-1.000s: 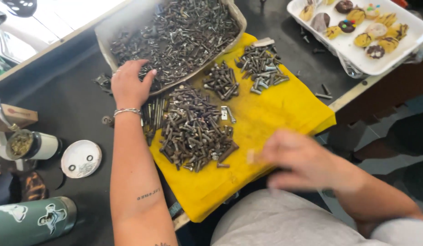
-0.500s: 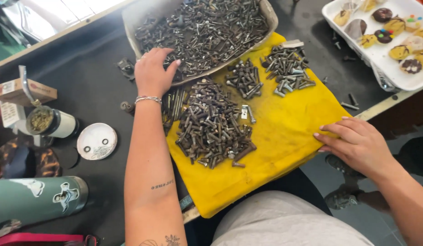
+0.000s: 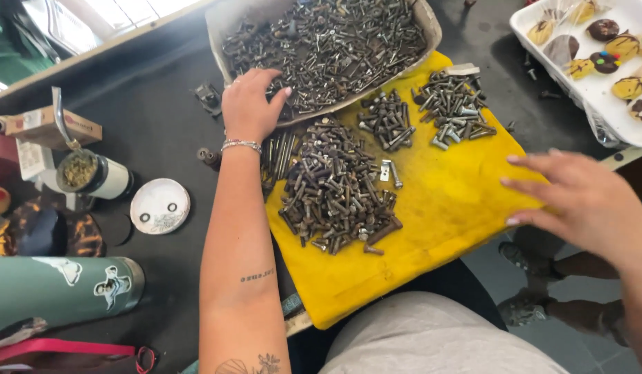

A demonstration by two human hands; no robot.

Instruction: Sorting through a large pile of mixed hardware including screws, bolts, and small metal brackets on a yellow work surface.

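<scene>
My left hand (image 3: 249, 104), with a silver bracelet at the wrist, rests on the near rim of a grey tray (image 3: 431, 31) heaped with mixed dark screws and bolts. Whether its fingers pinch anything, I cannot see. A yellow cloth (image 3: 445, 201) lies in front of the tray. On it sit a large pile of bolts (image 3: 335, 190), a small pile (image 3: 389, 119) and another pile (image 3: 454, 109). My right hand (image 3: 577, 201) hovers open, fingers spread, over the cloth's right edge and holds nothing.
A white tray of decorated cookies (image 3: 604, 90) sits at the far right. On the black table to the left stand a cup with a metal straw (image 3: 92, 173), a white lid (image 3: 160, 206), a cardboard box (image 3: 54, 126) and a green bottle (image 3: 58, 291) lying flat.
My right hand has moved from the cloth's near edge out to its right edge and opened its fingers. My left hand stays at the tray rim. The view has shifted.
</scene>
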